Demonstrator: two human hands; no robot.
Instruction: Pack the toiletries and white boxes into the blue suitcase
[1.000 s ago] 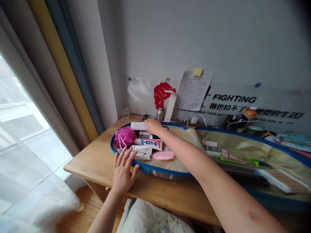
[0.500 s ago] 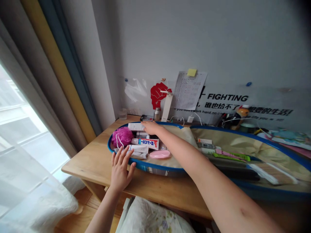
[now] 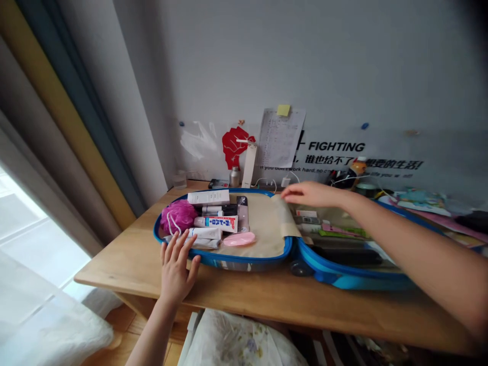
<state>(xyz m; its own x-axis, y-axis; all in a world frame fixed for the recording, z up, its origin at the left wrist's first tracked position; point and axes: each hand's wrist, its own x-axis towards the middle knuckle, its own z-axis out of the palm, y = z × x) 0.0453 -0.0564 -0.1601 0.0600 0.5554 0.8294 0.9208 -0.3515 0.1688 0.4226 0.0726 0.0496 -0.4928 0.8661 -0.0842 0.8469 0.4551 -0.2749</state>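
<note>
An open blue suitcase (image 3: 263, 262) lies on the wooden table with its two halves side by side. My left hand (image 3: 178, 267) rests with spread fingers on the left half's near rim. Beside its fingertips are a purple bath puff (image 3: 179, 216) and white tubes (image 3: 204, 234). A toothpaste tube (image 3: 217, 222), a pink oval item (image 3: 239, 239), a long white box (image 3: 208, 197) and a clear dark-capped item (image 3: 242, 213) lie there too. My right hand (image 3: 307, 193), fingers stretched leftward and holding nothing, hovers over the fold between the halves.
The right half holds a green and pink packet (image 3: 339, 230) and a long black item (image 3: 343, 255). Behind the case stand a white lamp (image 3: 249, 165) and a small bottle (image 3: 235, 176). A chair with a floral cover (image 3: 236, 338) is below the table edge (image 3: 244, 300).
My right hand has let go of the white box and moved right to the fold. My left hand stays on the rim. The camera view has turned slightly right.
</note>
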